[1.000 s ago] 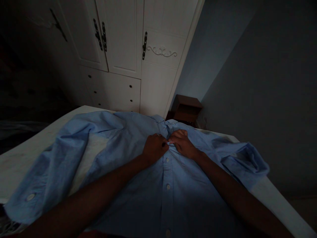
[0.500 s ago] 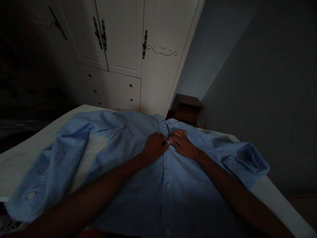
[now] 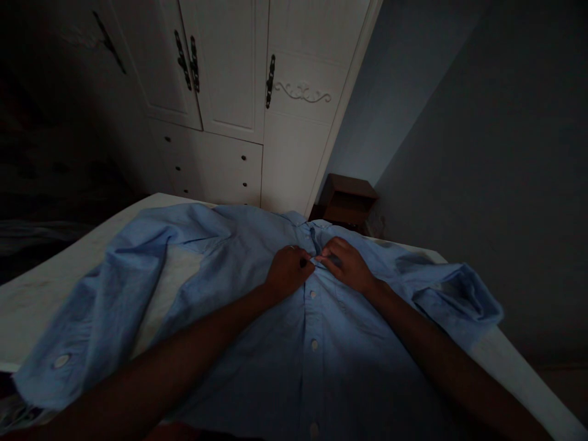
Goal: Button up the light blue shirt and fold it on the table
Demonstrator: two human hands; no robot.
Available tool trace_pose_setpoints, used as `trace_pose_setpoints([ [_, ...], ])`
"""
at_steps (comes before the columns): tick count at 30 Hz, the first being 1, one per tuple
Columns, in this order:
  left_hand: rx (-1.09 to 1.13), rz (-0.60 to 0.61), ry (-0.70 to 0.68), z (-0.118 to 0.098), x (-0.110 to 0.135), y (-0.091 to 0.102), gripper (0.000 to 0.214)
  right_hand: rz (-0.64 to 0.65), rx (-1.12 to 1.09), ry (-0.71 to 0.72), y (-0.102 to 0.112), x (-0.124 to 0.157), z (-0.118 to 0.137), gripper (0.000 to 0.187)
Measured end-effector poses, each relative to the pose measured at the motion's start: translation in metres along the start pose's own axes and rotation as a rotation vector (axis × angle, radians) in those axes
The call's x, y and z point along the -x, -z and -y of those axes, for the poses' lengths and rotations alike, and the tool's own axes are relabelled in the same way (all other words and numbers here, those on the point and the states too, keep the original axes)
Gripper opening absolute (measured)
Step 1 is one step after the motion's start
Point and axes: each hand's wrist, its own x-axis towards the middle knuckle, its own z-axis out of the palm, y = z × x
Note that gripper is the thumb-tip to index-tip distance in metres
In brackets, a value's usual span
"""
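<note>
A light blue button-up shirt [image 3: 239, 294] lies spread front-up on a white bed [image 3: 55, 269], collar away from me, sleeves out to both sides. My left hand [image 3: 287, 272] and my right hand [image 3: 346, 263] meet at the shirt's button strip just below the collar. Both hands have their fingers pinched on the fabric edges there, thumbs touching the strip. Small white buttons [image 3: 314, 345] run down the fastened front toward me.
A white wardrobe [image 3: 239, 92] with dark handles and drawers stands behind the bed. A brown wooden bedside table [image 3: 346, 199] sits in the corner by a grey wall. The room is dim; the left side is dark.
My hands stay at the same spot under the collar. The right hand's fingers have shifted slightly on the strip. The view has drifted a little.
</note>
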Motion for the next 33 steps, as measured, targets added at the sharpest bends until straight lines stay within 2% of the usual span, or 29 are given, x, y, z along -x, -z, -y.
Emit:
trace_pose_setpoints([
  [6, 0.033, 0.001, 0.097, -0.006, 0.000, 0.004, 0.018, 0.355, -0.448, -0.450, 0.011, -0.006, -0.001, 0.031],
  [8, 0.056, -0.004, 0.117, -0.006, -0.001, 0.004, 0.018, 0.391, -0.559, -0.556, 0.012, -0.008, -0.002, 0.028],
  [11, 0.074, -0.009, 0.115, -0.004, -0.001, 0.002, 0.019, 0.383, -0.615, -0.665, 0.011, -0.010, 0.000, 0.026],
  [14, 0.059, -0.016, 0.088, -0.002, -0.001, 0.001, 0.018, 0.347, -0.640, -0.712, 0.008, -0.013, 0.004, 0.024],
  [22, 0.090, 0.002, 0.037, -0.005, 0.000, 0.005, 0.015, 0.280, -0.683, -0.726, -0.001, -0.013, 0.007, 0.013],
  [28, 0.119, 0.007, 0.088, -0.003, -0.001, 0.005, 0.015, 0.304, -0.654, -0.757, 0.005, -0.016, 0.010, 0.010],
  [33, 0.119, 0.017, 0.047, -0.001, -0.001, 0.004, 0.020, 0.376, -0.603, -0.771, 0.011, -0.021, 0.014, 0.010],
])
